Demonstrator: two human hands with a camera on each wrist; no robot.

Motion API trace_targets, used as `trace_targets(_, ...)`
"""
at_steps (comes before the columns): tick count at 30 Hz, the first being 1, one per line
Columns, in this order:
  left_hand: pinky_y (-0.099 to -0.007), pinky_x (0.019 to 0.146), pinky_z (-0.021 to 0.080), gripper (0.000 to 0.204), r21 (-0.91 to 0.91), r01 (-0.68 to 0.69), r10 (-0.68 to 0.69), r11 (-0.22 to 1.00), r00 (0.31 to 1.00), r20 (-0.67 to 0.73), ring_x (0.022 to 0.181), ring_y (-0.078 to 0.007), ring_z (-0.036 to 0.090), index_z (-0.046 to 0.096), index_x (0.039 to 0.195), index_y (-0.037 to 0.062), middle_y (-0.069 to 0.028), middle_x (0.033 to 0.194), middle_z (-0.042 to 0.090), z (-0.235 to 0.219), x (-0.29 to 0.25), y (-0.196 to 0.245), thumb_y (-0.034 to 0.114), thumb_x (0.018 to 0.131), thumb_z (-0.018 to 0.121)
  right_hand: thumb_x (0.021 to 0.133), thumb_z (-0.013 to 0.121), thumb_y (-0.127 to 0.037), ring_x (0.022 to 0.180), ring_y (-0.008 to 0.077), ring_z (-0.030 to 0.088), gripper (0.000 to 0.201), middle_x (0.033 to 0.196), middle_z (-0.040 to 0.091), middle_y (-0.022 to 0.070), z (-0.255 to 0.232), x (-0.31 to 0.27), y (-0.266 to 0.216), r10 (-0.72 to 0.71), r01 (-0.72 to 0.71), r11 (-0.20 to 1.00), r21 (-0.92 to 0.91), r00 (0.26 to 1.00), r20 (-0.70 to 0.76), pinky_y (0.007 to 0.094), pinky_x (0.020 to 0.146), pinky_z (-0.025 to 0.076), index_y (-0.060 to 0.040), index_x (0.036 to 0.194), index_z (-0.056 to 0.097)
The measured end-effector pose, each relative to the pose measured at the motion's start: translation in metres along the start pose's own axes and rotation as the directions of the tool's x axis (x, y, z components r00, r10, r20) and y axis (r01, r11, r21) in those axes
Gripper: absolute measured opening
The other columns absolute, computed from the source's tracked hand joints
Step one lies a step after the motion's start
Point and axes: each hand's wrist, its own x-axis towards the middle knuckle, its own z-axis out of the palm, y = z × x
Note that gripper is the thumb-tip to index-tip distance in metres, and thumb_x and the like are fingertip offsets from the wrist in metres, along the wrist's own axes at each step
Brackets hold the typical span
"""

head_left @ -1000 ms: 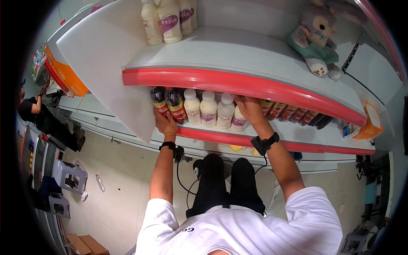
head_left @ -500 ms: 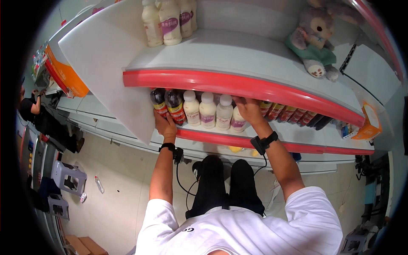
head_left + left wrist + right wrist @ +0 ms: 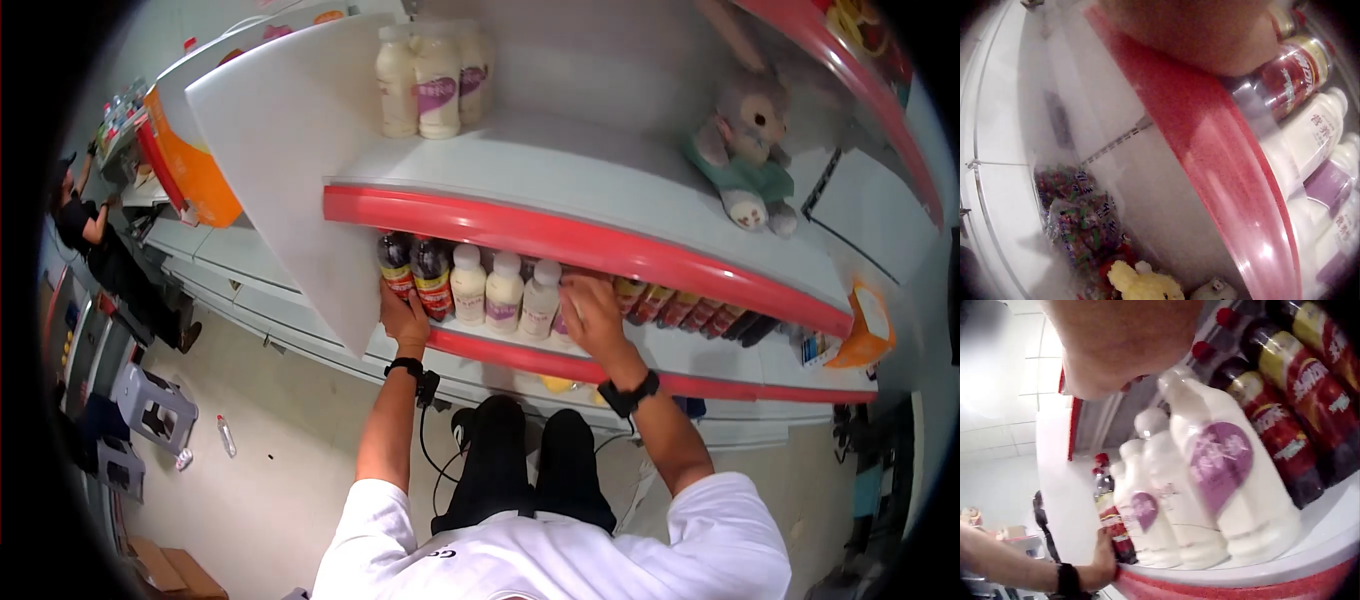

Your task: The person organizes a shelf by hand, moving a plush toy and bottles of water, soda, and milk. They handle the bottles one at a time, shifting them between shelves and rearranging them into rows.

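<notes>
Low on a shelf, my left hand has its fingers and thumb around the leftmost dark bottle; a second dark bottle stands beside it. White bottles stand in a row to the right. My right hand is bent over the upper part of the rightmost white bottle, partly covering it in the head view. Its fingertips are mostly hidden, so their hold is unclear. In the right wrist view, my left hand touches a dark bottle.
Above the row runs the red edge of the upper shelf, which holds more white bottles and a plush toy. Dark bottles lean right of my right hand. A white side panel stands at the left.
The head view has shifted, placing the shelves lower. My right hand has drawn slightly out from beneath the upper shelf edge, its fingers now in front of it. My left hand remains at the dark bottle.
</notes>
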Motion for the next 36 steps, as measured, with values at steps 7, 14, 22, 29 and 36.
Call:
trace_targets(7, -0.0523, 0.099, 0.044, 0.062, -0.085, 0.02, -0.017, 0.996, 0.999, 0.036, 0.115, -0.0482, 0.056, 0.039, 0.144, -0.0002, -0.0259, 0.128, 0.058, -0.006, 0.002, 0.004, 0.019, 0.089, 0.06, 0.072, 0.066, 0.004, 0.093, 0.0353, 0.067, 0.016, 0.094, 0.066, 0.0174, -0.071, 0.121, -0.167, -0.612, 0.592, 0.708, 0.385, 0.787, -0.084, 0.0438, 0.08, 0.056, 0.0026, 0.088, 0.065)
trace_targets(14, -0.0531, 0.103, 0.041, 0.066, -0.004, 0.008, -0.008, 1.0, 1.0, 0.009, 0.118, -0.0484, 0.054, 0.035, 0.145, -0.0055, -0.0298, 0.131, 0.055, 0.001, -0.003, -0.003, 0.02, 0.09, 0.061, 0.087, 0.074, -0.023, 0.097, 0.0355, 0.065, 0.03, 0.102, 0.067, 0.0194, -0.041, 0.313, -0.15, -0.516, 0.469, 0.856, 0.216, 0.796, 0.317, 0.0402, 0.088, 0.051, 0.0001, 0.104, 0.066)
trace_targets(22, -0.054, 0.099, 0.043, 0.064, -0.052, 0.029, -0.027, 0.998, 0.999, 0.032, 0.114, -0.0487, 0.054, 0.038, 0.143, -0.0008, -0.0284, 0.127, 0.056, -0.009, 0.002, 0.009, 0.019, 0.088, 0.063, 0.095, 0.06, -0.048, 0.119, 0.0377, 0.059, 0.059, 0.126, 0.062, 0.0216, 0.043, 0.446, -0.079, -0.136, 0.315, 0.873, -0.372, 0.89, 0.436, 0.0446, 0.1, 0.047, -0.0019, 0.131, 0.057)
trace_targets(29, -0.0544, 0.1, 0.042, 0.064, -0.08, 0.046, -0.041, 0.996, 0.997, 0.066, 0.115, -0.049, 0.054, 0.037, 0.143, -0.0012, -0.0284, 0.131, 0.054, -0.014, 0.003, 0.011, 0.021, 0.088, 0.062, 0.099, 0.052, -0.045, 0.115, 0.0392, 0.06, 0.053, 0.123, 0.063, 0.0244, 0.074, 0.457, -0.064, -0.158, 0.369, 0.856, -0.363, 0.855, 0.494, 0.0481, 0.097, 0.048, -0.0005, 0.127, 0.057)
trace_targets(36, -0.0548, 0.101, 0.041, 0.068, -0.042, 0.03, -0.027, 0.999, 0.998, 0.065, 0.117, -0.0486, 0.053, 0.035, 0.145, -0.0019, -0.0283, 0.133, 0.053, -0.008, -0.003, 0.004, 0.022, 0.089, 0.063, 0.101, 0.051, -0.036, 0.107, 0.0363, 0.063, 0.039, 0.118, 0.066, 0.0208, 0.071, 0.462, -0.056, -0.167, 0.323, 0.925, -0.2, 0.819, 0.549, 0.0462, 0.09, 0.05, -0.005, 0.125, 0.058)
